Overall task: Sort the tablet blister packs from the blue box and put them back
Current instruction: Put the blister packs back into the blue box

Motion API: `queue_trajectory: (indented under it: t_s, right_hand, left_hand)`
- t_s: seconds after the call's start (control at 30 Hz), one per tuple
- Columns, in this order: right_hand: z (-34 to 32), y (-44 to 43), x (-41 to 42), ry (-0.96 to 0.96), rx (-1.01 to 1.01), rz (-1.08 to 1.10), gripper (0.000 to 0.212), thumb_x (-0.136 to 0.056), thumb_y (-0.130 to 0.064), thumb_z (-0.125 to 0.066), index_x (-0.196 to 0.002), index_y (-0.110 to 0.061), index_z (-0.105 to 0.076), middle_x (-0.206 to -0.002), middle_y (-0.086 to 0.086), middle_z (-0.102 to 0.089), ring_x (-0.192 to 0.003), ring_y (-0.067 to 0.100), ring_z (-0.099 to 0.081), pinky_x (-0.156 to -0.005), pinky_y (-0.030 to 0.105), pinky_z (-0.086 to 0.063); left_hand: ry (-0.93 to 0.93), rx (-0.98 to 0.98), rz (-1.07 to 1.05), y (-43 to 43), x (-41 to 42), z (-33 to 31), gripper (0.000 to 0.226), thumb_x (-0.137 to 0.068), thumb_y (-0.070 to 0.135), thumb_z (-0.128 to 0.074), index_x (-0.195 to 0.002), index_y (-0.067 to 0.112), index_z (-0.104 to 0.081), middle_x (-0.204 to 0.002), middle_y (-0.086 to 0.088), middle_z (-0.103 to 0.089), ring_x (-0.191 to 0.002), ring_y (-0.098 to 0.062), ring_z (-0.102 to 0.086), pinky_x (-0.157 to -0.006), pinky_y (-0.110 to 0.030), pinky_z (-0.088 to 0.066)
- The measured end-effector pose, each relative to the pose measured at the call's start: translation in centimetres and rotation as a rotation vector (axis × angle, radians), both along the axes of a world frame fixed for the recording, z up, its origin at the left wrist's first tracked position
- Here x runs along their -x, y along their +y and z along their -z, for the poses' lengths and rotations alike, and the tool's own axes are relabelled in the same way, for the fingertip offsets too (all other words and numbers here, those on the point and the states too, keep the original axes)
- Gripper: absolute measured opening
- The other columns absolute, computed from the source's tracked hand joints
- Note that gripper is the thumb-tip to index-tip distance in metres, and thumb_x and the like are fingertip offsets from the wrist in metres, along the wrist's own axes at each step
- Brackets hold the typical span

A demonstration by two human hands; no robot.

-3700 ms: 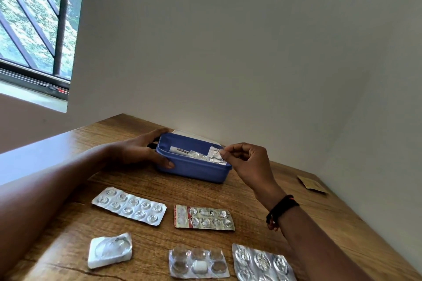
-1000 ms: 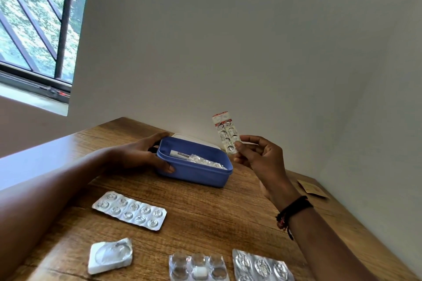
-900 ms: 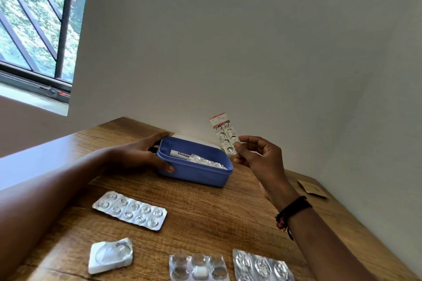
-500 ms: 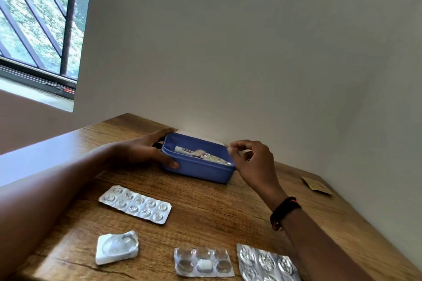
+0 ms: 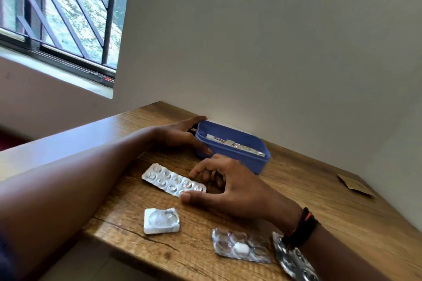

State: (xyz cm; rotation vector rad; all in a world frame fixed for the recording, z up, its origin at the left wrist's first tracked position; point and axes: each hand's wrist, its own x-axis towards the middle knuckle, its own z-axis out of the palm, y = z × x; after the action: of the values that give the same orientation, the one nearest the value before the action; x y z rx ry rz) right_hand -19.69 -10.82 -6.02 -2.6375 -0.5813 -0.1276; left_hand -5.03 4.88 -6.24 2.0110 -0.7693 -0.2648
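The blue box (image 5: 255, 162) stands at the back of the wooden table, with a white tube and foil packs inside it. My left hand (image 5: 180, 136) grips the box's left end. My right hand (image 5: 230, 186) hovers low over the right end of a long silver blister pack (image 5: 170, 179) lying flat on the table; thumb and fingers are spread around its end and touch it. A small white single blister (image 5: 161, 220) lies nearer to me. Two more silver packs lie at the front: one with a white tablet (image 5: 241, 246), the other (image 5: 294, 260) partly under my right wrist.
The wooden table (image 5: 319, 201) meets a white wall behind and on the right. A small brown paper piece (image 5: 355, 186) lies at the far right. The table's front-left edge drops off beside the single blister. A barred window is at upper left.
My right hand put the red-marked pack into the blue box, then came down to the long silver pack. The left hand stayed on the box. The camera tilted down.
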Motion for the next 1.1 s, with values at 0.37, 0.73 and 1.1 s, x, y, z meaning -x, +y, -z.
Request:
queue_trajectory:
  t_s: [0.37, 0.73, 1.1]
  right_hand:
    - [-3.1, -4.3, -0.3, 0.058, -0.093, 0.021, 0.028, -0.071, -0.034, -0.084, -0.092, -0.022, -0.069, -0.087, -0.003, -0.072, -0.077, 0.011, -0.067, -0.061, 0.019, -0.051]
    - [-4.1, -5.3, -0.5, -0.584, -0.362, -0.04, 0.009, -0.073, -0.001, -0.078, -0.079, -0.008, -0.077, -0.093, 0.0, -0.072, -0.094, 0.017, -0.065, -0.078, 0.035, -0.053]
    - [-2.4, -7.8, -2.7, -0.414, -0.416, 0.348, 0.019, -0.082, -0.017, -0.076, -0.1, -0.021, -0.076, -0.095, -0.007, -0.075, -0.085, 0.002, -0.069, -0.075, 0.019, -0.055]
  left_hand:
    - [-0.002, -0.047, 0.007, -0.1, -0.3, -0.1, 0.1, -0.073, 0.033, -0.081, -0.152, 0.023, -0.02, -0.15, -0.003, -0.04, -0.135, -0.023, -0.041, -0.112, -0.042, -0.036]
    - [-0.002, -0.011, 0.019, 0.0, -0.1, 0.1, 0.098, -0.071, 0.043, -0.072, -0.152, 0.022, -0.021, -0.15, -0.003, -0.042, -0.134, -0.018, -0.043, -0.112, -0.042, -0.037]
    - [0.038, -0.031, 0.034, 0.0, -0.1, -0.1, 0.113, -0.056, 0.042, -0.08, -0.151, 0.027, -0.021, -0.146, 0.002, -0.042, -0.129, -0.017, -0.043, -0.11, -0.037, -0.037]
